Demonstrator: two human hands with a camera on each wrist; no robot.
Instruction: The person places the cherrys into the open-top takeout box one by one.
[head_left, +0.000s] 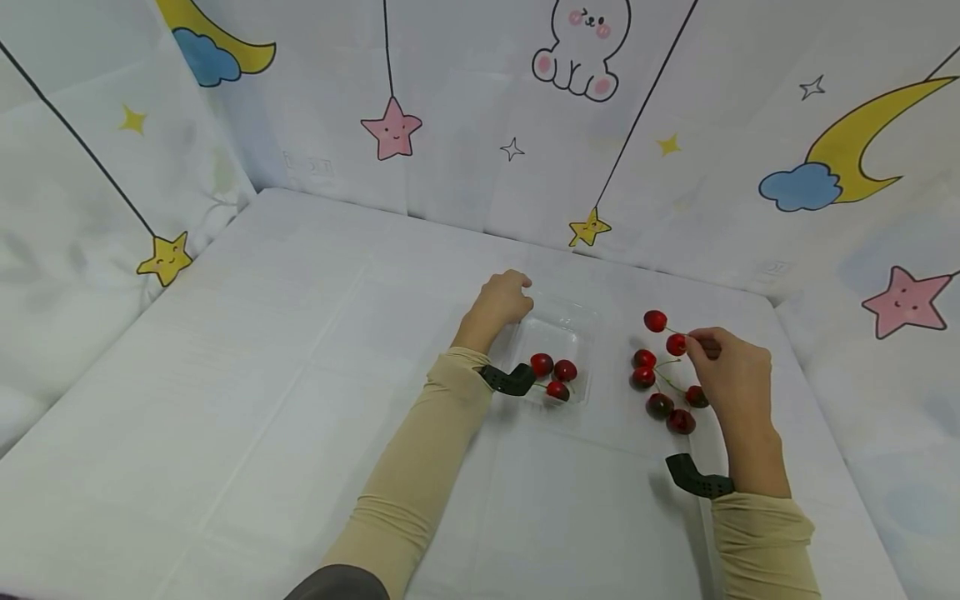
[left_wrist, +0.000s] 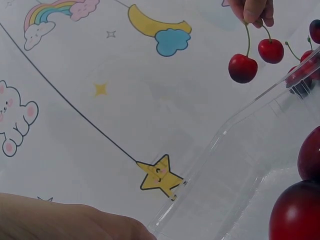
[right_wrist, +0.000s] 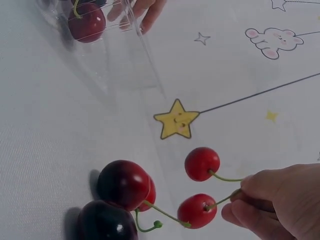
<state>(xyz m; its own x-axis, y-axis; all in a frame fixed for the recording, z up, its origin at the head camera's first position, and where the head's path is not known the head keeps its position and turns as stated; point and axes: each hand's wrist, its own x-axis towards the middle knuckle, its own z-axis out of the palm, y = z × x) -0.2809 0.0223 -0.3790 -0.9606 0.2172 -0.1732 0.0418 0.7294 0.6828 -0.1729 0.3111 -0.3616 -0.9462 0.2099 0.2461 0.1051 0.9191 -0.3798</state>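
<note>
My right hand [head_left: 733, 375] pinches the stems of two bright red cherries [right_wrist: 202, 164] between thumb and fingers. In the left wrist view the pair hangs from the fingertips, one cherry [left_wrist: 243, 68] lower than the other. At the far left corner of a clear plastic box [head_left: 594, 333], my left hand [head_left: 501, 302] grips the rim with curled fingers. Inside the box, toward its near end, lie three dark red cherries [head_left: 565, 371]. Several loose cherries [head_left: 660, 406], some with green stems, lie in a cluster on the table beside and under the right hand.
A white cloth covers the table [head_left: 225, 400]. Behind it rises a white curtain [head_left: 465, 75] printed with stars, moons and a bear. Each wrist wears a black band mount [head_left: 508, 380]; the left one overlaps the box's near left edge in the head view.
</note>
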